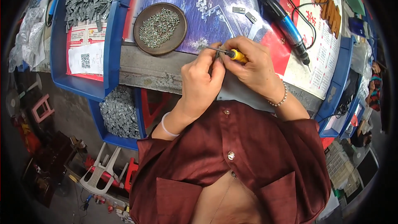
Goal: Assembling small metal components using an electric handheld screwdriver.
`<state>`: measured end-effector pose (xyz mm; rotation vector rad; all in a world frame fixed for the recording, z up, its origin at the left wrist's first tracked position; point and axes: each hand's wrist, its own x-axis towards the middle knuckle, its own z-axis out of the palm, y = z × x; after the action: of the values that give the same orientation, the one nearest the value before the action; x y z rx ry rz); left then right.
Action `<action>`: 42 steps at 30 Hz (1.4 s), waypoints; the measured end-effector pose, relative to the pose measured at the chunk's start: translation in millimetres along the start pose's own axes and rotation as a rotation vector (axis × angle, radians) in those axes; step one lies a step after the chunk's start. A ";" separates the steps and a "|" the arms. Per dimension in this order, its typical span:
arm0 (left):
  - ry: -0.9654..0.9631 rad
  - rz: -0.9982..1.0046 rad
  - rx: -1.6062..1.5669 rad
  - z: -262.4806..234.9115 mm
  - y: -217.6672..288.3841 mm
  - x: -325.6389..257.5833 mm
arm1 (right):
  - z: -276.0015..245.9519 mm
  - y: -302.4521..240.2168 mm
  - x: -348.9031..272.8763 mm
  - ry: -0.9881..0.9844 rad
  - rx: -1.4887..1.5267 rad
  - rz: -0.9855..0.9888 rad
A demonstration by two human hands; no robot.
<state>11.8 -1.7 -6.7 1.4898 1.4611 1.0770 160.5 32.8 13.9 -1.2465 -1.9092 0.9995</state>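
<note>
My right hand, with a beaded bracelet at the wrist, is closed around a screwdriver with a yellow handle. Its thin metal shaft points left, across the fingertips of my left hand. Those fingers are pinched together on what looks like a small dark grey piece, mostly hidden between the two hands. Beyond my hands lies a pair of flat grey plastic pieces on the printed sheet. To the left, a round brown dish holds many small metal screws.
A blue bin of grey plastic parts stands at the left, with another bin of parts below the table edge. At the right lie a blue and black electric screwdriver with a cord and several brown strips.
</note>
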 end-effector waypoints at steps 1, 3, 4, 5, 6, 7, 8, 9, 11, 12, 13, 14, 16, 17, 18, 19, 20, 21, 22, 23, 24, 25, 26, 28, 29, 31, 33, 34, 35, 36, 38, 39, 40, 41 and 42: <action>0.011 0.033 -0.014 0.0 -0.8 -0.5 | 0.7 0.4 -0.1 -0.002 0.001 0.000; 0.006 0.010 -0.011 -1.7 2.5 -0.5 | 2.2 1.0 -0.1 0.004 0.025 0.006; -0.005 -0.010 -0.012 -2.0 4.1 -0.2 | 2.2 1.1 0.1 0.004 0.023 0.008; -0.006 -0.010 -0.014 -1.7 3.0 -0.8 | 2.3 1.5 0.7 -0.014 0.021 0.033; -0.007 0.002 -0.001 -1.2 0.8 -1.9 | 2.4 1.9 1.4 -0.033 0.019 0.058; -0.010 0.015 0.014 -1.1 -0.6 -2.6 | 2.3 2.4 2.2 -0.033 0.018 0.060; -0.010 0.014 0.013 -2.6 0.1 -2.7 | 2.0 2.8 3.4 -0.064 0.032 0.078; -0.048 -0.070 -0.040 -5.2 1.8 -2.6 | 1.9 3.5 4.6 -0.095 0.045 0.096; -0.082 -0.157 -0.092 -8.4 2.9 -2.6 | 2.1 7.2 5.8 -0.124 0.039 0.035; -0.069 -0.140 -0.075 -9.5 2.8 -2.6 | 2.2 9.0 6.4 -0.152 0.032 -0.028; -0.056 -0.122 -0.059 -10.5 2.3 -2.5 | 2.3 9.9 7.2 -0.154 0.032 -0.027; -0.054 -0.125 -0.060 -11.2 1.2 -2.9 | 2.5 10.5 8.0 -0.184 -0.009 -0.113; 0.006 0.005 0.063 -12.4 -1.6 -4.3 | 2.7 12.4 11.0 -0.220 -0.049 -0.201; 0.010 0.002 0.062 -14.2 -1.5 -4.3 | 2.6 13.4 13.2 -0.269 -0.069 -0.229; -0.022 -0.059 0.021 -17.1 -0.8 -3.8 | 2.5 13.8 14.6 -0.319 -0.090 -0.258; -0.054 -0.118 -0.022 -20.4 -1.1 -3.4 | 2.7 13.4 15.1 -0.323 -0.090 -0.258; -0.051 -0.120 -0.023 -23.5 -5.2 -2.0 | 2.8 13.0 15.5 -0.308 -0.050 -0.230; 0.015 -0.120 0.004 -26.6 -12.1 1.0 | 2.7 12.4 15.9 -0.293 -0.009 -0.201; 0.083 -0.122 0.031 -29.4 -18.1 3.2 | 1.7 10.9 16.1 -0.300 -0.010 -0.203; 0.126 -0.201 -0.077 -32.0 -21.4 4.0 | -0.2 8.0 15.7 -0.234 0.007 -0.039; 0.130 -0.203 -0.079 -33.5 -21.0 3.8 | -1.5 5.2 17.2 -0.166 0.023 0.126; 0.113 -0.242 -0.172 -35.4 -18.3 1.2 | -1.7 2.2 21.3 -0.087 0.163 0.169; 0.094 -0.279 -0.265 -37.3 -15.5 -0.7 | 0.2 4.0 24.9 -0.032 0.320 0.253; 0.007 -0.361 -0.374 -41.9 -13.6 -0.3 | -0.4 2.5 34.0 -0.076 0.368 0.277; -0.022 -0.452 -0.537 -43.9 -14.2 0.8 | 2.3 0.4 40.7 -0.076 0.366 0.276; -0.080 -0.560 -0.746 -49.5 -18.3 1.7 | 15.0 -6.1 55.1 -0.093 0.281 0.144; -0.093 -0.563 -0.767 -52.5 -18.6 1.5 | 27.1 -9.5 69.3 -0.113 0.228 0.128; -0.099 -0.564 -0.783 -54.1 -18.7 1.7 | 34.3 -9.0 77.8 -0.137 0.181 0.108; -0.090 -0.553 -0.798 -55.0 -16.0 1.8 | 42.6 -2.5 84.9 -0.134 0.181 0.106; -0.091 -0.550 -0.797 -55.3 -15.3 1.7 | 52.6 7.8 90.2 -0.134 0.126 0.037; -0.080 -0.558 -0.818 -56.8 -15.7 0.7 | 62.6 10.6 96.7 -0.137 0.071 -0.036; -0.079 -0.556 -0.818 -57.7 -15.7 0.1 | 64.5 9.0 99.2 -0.174 0.046 0.006; -0.074 -0.554 -0.817 -58.3 -16.0 -1.2 | 65.9 8.1 100.7 -0.213 0.021 0.046; -0.069 -0.553 -0.816 -58.8 -16.6 -2.1 | 67.7 9.0 99.5 -0.169 0.060 0.010; -0.069 -0.551 -0.818 -59.1 -17.7 -2.4 | 67.9 10.1 99.5 -0.169 0.058 0.008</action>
<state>-49.7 -5.3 -3.1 0.5029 1.0711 1.0604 74.6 111.4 -18.7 -1.1699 -1.9882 1.1883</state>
